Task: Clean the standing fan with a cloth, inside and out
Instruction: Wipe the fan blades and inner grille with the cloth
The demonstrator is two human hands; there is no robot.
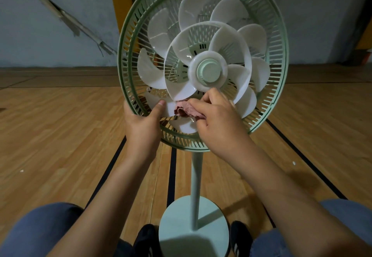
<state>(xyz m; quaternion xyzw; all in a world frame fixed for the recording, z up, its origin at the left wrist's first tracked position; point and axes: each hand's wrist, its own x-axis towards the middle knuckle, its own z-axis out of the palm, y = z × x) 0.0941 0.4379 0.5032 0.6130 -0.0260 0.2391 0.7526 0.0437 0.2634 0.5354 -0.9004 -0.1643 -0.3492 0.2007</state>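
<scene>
A pale green standing fan stands in front of me with its front grille off, so the white blades [201, 41] and green hub cap [208, 71] are exposed inside the rear grille [128, 59]. My left hand [144, 124] grips the grille's lower left rim, thumb pressing a lower blade. My right hand [216, 118] holds a crumpled pink cloth [184, 110] against the lower blades, just below the hub. The fan's pole [196, 186] runs down to a round base [177, 220] between my feet.
Wooden floor [60, 136] with black lines spreads all around. A grey wall [50, 35] with a diagonal pipe stands behind, and a yellow post [118, 5] shows behind the fan's left edge. My knees in blue trousers and black shoes flank the base.
</scene>
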